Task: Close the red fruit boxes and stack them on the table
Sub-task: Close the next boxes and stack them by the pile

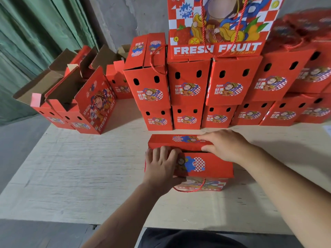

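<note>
While the red printed cardboard fruit box (206, 165) stood on the pale wood-grain table (71, 176) just in front of the person, both hands worked at its top. The left hand (161, 165) lay over the near top flap at the box's left end, its fingers bent over the flap's far edge and its thumb against the front face, so it gripped the flap. The right hand (223, 145) rested on the far top flap (170, 141), fingers nearly straight and pressing down on it, with the thumb at the dark gap between the two flaps; it pressed rather than clasped. The flaps had not quite met. A red twisted cord handle (189, 190) hung down the box's front face.

Just behind it, a wall of closed red fruit boxes (188, 97) stood stacked two high across the back of the table, end faces with oval vent holes turned toward the person. On top of them stood a larger red box marked FRESH FRUIT (216, 33), its cord handle looped over the front. To the left, several open red boxes with brown cardboard insides (68, 101) stood with flaps raised, near a green corrugated wall (35, 42).
</note>
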